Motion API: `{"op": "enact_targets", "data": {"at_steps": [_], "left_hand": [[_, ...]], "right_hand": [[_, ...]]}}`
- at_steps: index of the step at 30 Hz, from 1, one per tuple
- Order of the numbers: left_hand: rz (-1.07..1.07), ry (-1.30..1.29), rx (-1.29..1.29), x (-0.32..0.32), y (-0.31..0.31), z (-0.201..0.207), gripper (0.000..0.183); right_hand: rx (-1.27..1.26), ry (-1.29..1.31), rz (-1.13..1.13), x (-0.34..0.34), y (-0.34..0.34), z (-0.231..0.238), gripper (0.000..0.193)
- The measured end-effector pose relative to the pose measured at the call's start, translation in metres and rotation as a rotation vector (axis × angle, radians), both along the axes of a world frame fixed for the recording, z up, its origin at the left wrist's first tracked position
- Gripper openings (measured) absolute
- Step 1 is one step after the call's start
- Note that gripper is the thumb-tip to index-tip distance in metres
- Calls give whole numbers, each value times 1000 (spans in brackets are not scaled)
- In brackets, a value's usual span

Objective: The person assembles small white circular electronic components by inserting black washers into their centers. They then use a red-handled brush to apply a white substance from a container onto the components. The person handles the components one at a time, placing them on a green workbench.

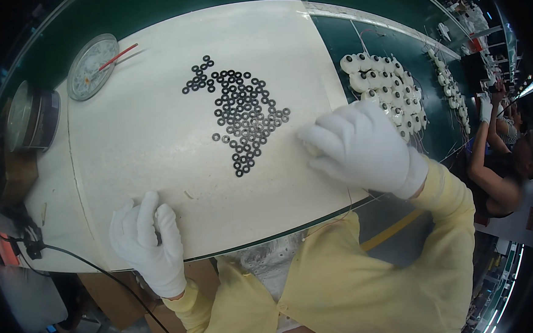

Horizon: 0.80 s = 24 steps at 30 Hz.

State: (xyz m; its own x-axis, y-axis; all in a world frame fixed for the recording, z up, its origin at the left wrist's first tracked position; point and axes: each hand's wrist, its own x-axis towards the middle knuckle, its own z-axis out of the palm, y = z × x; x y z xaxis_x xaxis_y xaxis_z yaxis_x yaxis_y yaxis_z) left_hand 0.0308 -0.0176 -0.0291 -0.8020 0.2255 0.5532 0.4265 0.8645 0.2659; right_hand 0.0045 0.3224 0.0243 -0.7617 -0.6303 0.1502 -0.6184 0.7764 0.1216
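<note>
Both my hands wear white gloves. My left hand (149, 242) rests at the near left edge of the white table top, its fingers loosely bent and a little apart, with nothing visible in them. My right hand (363, 145) is over the right part of the table, its fingers pressed together. Whatever they hold, if anything, is hidden. Between the hands, farther back, lie many small black rings (238, 104) in a loose single-layer patch. Right of my right hand, round white parts (389, 82) with dark centres and thin wires stand in close rows on a green surface.
At the far left are a shallow clear dish (81, 77) with a red stick (118, 56) across its rim and a round tub (34, 116). A black cable (96, 268) runs below the left edge. More white parts (449, 88) line the far right, near another person's arm (483, 159).
</note>
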Motion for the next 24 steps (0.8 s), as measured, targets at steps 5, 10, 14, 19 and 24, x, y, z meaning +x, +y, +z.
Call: {"op": "enact_targets", "data": {"at_steps": [5,10,14,19,24], "left_hand": [[29,-15,-24,3,0,1,25],[26,-52,-49,2,-6,8,27],[138,15,-109,3,-12,17,32],[-27,-153,445,12,8,46,36],[-380,-282,966,0,45,50,42]], "right_hand": [[10,95,-106,-33,17,7,23],[25,106,-173,-36,33,4,31],[-208,13,-95,-43,22,21,34],[-481,-148,275,-47,-52,53,43],[-482,59,620,-28,-120,36,41]]}}
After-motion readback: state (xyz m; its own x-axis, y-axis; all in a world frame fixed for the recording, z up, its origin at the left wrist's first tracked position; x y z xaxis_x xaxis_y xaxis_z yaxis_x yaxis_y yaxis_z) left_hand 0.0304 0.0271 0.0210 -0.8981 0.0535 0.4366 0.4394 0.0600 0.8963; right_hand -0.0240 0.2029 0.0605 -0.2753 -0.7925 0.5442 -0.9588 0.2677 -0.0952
